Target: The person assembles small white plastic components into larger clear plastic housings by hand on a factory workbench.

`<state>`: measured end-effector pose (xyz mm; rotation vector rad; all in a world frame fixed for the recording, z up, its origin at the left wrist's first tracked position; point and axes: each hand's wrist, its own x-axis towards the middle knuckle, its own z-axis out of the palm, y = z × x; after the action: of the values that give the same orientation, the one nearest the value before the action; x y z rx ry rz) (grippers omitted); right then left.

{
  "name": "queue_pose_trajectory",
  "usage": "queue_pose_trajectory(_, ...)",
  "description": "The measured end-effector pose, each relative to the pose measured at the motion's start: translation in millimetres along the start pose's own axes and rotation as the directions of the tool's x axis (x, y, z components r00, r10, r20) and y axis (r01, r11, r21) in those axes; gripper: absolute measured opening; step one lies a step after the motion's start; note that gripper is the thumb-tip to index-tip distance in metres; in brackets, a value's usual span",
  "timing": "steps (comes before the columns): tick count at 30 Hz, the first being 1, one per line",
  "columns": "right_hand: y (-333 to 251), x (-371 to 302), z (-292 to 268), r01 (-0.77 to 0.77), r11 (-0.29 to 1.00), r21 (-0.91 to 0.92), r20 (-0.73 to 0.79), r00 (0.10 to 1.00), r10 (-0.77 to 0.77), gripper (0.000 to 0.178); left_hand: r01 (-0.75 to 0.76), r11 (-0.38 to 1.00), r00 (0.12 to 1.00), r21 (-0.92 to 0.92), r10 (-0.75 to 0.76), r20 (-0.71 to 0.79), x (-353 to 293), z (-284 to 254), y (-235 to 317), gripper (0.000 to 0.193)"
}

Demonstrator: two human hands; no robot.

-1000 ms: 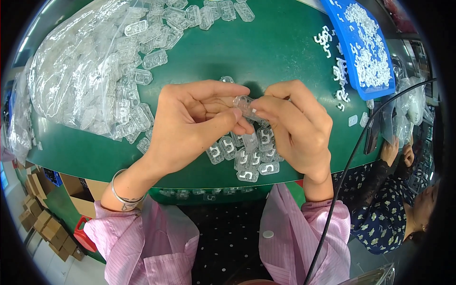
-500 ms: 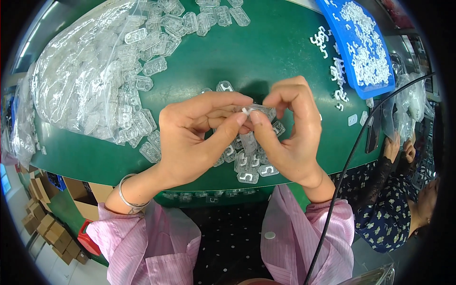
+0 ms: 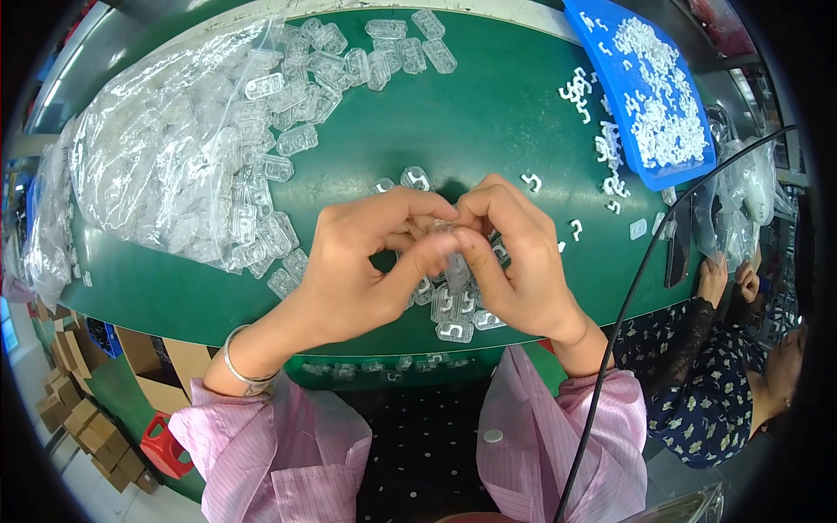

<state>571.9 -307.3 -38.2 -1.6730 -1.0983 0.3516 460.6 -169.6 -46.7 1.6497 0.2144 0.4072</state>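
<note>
Above the near middle of the green table [image 3: 384,122], my left hand [image 3: 353,261] and my right hand [image 3: 523,266] meet at the fingertips. Both are closed in a pinch on a small clear plastic case [image 3: 443,227], mostly covered by thumbs and forefingers. Whether a white piece sits inside it cannot be seen. Below and behind my hands lies a cluster of similar clear cases [image 3: 454,331], several with a white hook-shaped piece inside. Another filled case [image 3: 418,179] lies just beyond my fingers. Loose white hooks [image 3: 531,182] rest to the right of my right hand.
A large clear bag [image 3: 144,157] of cases spills a pile of clear cases [image 3: 296,139] at left. A blue tray [image 3: 670,180] of white hooks stands at far right. A black cable [image 3: 641,292] crosses the right side. Another person's hands [image 3: 713,277] are at the right edge.
My right fingers have closed in toward the left, pressing over the clear case. The white piece seen at my fingertips is now hidden. The view has shifted slightly.
</note>
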Motion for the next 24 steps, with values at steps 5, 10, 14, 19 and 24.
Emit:
queue_pose_trajectory(5, 12, 10, -39, -0.036, 0.945, -0.326, 0.073, 0.995, 0.063, 0.013, -0.147, 0.951, 0.949, 0.272, 0.058, 0.310, 5, -18, 10, 0.016)
queue_pose_trajectory(10, 24, 8, -49, -0.154, 0.739, -0.656, -0.020, 0.982, 0.188, 0.017, -0.341, 0.862, 0.912, 0.375, 0.206, 0.356, -5, -5, -2, 0.022)
queue_pose_trajectory(14, 34, 10, -45, -0.142, 0.674, -0.725, -0.029, 0.984, 0.177, 0.013, -0.147, 0.043, 0.960, 0.988, 0.246, 0.132, 6, -35, 18, 0.024)
queue_pose_trajectory(19, 16, 15, -41, -0.320, 0.880, -0.351, -0.149, 0.947, 0.285, 0.004, -0.144, -0.028, 0.988, 0.989, 0.054, 0.145, 6, -87, 6, 0.032)
queue_pose_trajectory(24, 4, 12, -35, -0.345, 0.916, 0.205, -0.035, 0.933, 0.359, 0.008, -0.304, 0.475, 0.947, 0.826, 0.247, 0.207, 10, -81, 18, 0.025)
